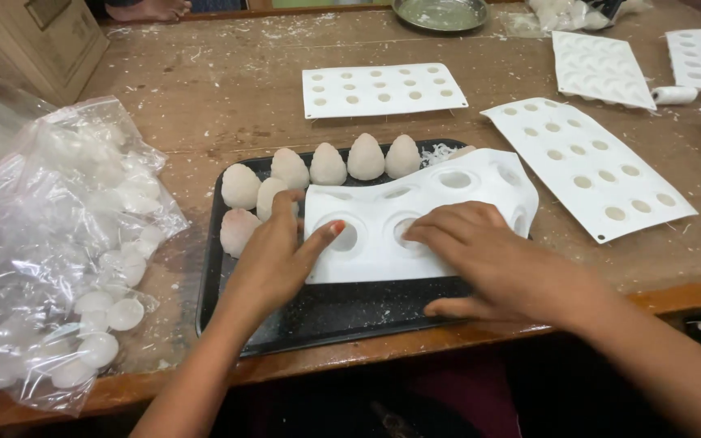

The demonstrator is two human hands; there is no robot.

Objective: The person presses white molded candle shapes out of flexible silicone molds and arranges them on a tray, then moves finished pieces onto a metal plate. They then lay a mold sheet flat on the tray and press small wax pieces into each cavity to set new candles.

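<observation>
A white flexible mould (423, 207) with round holes lies upside down over a black tray (326, 312). My left hand (273, 259) presses on its left edge, thumb stretched towards one hole. My right hand (484, 259) lies flat on the mould, fingertips pressing at a hole in the middle. Several white cone-shaped pieces (326, 165) stand on the tray behind and left of the mould, one touching my left fingers.
A clear plastic bag (66, 243) of white round pieces lies at the left. More white moulds (590, 166) (383, 89) (598, 69) lie on the wooden table (212, 89). A metal plate (440, 12) stands at the far edge, a cardboard box (42, 40) far left.
</observation>
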